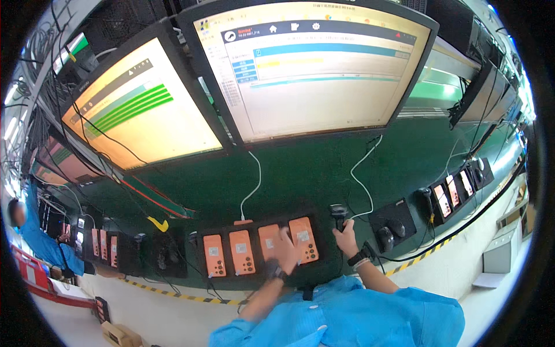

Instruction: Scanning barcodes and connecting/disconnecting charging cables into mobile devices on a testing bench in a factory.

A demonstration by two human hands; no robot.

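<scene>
**Four orange phones in a tray, one hand on them, other hand on a scanner**

Hard-to-see stuff first. The left hand (285,247) lies flat over the third orange phone (269,238) in the black tray (258,272), so most of that phone is covered, and I can't tell whether the fingers are pressing it or just resting. They look loosely spread, not wrapped round anything. The right hand (347,238) has its fingers closed on the handle of a black handheld scanner (338,215); the hand hides the lower handle and only the scanner head sticks out above it. Both forearms and the blue smock (358,315) come in from the bottom edge, and the rest of the body is cut off there.

Counts: four orange phones sit side by side, backs up, in that tray at the near edge of the green desk (312,173), right in front of the person. The fourth phone (304,238) is just beside the left hand's fingers. Two big monitors lean over the desk: the left monitor (139,110) with green bars, the centre monitor (312,69) with blue and yellow bars. Two white cables (254,185) run down from under the centre one toward the tray.

Off to the right, another tray (457,194) holds about three phones, too small and bent by the lens to count for sure. Far left, a similar row of phones (104,246) is blurry, and a second person in blue (43,243) is partly cut off by the rim.
</scene>
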